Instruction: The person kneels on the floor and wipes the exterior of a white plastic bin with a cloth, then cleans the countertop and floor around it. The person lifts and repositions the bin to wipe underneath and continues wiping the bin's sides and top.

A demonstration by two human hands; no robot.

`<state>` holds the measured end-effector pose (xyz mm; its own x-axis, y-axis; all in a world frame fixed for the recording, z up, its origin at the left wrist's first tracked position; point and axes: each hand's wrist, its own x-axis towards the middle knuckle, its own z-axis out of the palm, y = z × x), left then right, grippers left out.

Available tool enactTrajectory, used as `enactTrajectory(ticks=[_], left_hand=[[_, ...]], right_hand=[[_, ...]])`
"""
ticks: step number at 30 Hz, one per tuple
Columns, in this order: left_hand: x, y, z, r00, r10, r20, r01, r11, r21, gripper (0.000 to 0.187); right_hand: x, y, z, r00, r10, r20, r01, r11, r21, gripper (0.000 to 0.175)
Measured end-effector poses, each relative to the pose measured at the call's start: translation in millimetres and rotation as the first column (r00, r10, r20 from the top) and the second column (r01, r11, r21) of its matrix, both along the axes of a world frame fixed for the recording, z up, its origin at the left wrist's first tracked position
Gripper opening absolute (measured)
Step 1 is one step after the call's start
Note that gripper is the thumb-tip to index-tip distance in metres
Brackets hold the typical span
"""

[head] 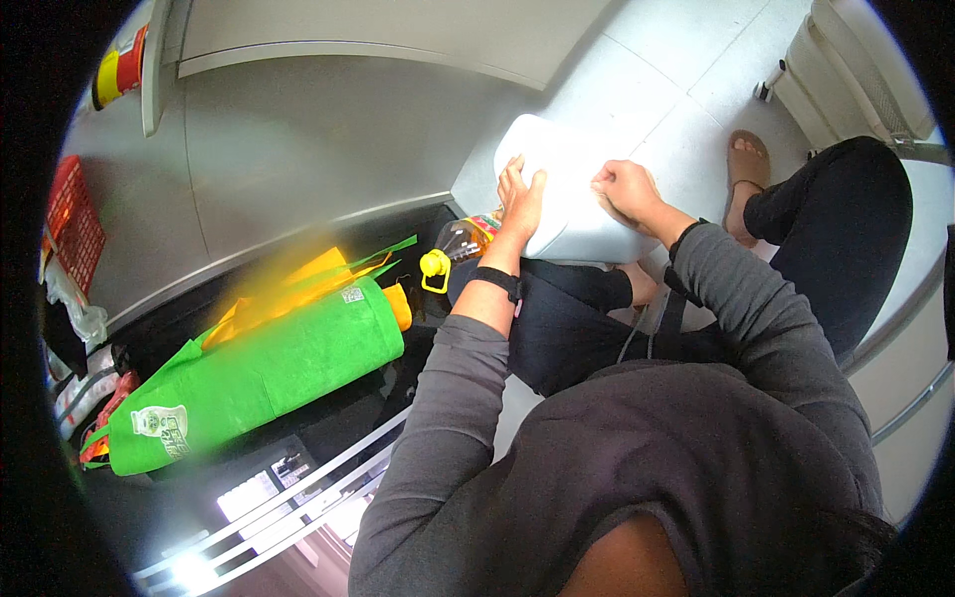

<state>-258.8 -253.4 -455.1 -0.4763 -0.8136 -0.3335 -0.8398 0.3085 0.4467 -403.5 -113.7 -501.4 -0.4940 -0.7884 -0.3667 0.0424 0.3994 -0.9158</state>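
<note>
A smooth white rounded object (pixel 574 149), so bright that its details are washed out, is in front of my legs above the tiled floor. My left hand (pixel 522 195) holds its left side, with the fingers and thumb spread against the surface. Over its right part, my right hand (pixel 627 192) has curled fingers, thumb and forefinger close together; whether something thin is between them cannot be made out. Just left of my left wrist, a clear plastic oil bottle (pixel 459 240) with a yellow cap lies tilted, partly hidden by my forearm.
A green fabric bag (pixel 291 380) with yellow material lies on the dark surface at left. Beyond are a red plastic basket (pixel 78 216) and a clear plastic bag (pixel 74 302). A grey panel (pixel 313 142) rises behind. A white wheeled unit (pixel 835 82) is at upper right.
</note>
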Motion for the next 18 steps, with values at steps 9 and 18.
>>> enactTrajectory(ticks=[9, 18], left_hand=[[8, -21, -13, 0.999, 0.024, 0.042, -0.023, 1.000, -0.005, 0.069], [11, -22, -14, 1.000, 0.013, -0.023, -0.013, 1.000, -0.001, 0.067]], right_hand=[[20, -13, 14, 0.999, 0.041, 0.026, -0.027, 0.919, -0.392, 0.014], [12, -2, -5, 0.999, 0.031, -0.032, -0.035, 0.990, -0.138, 0.012]])
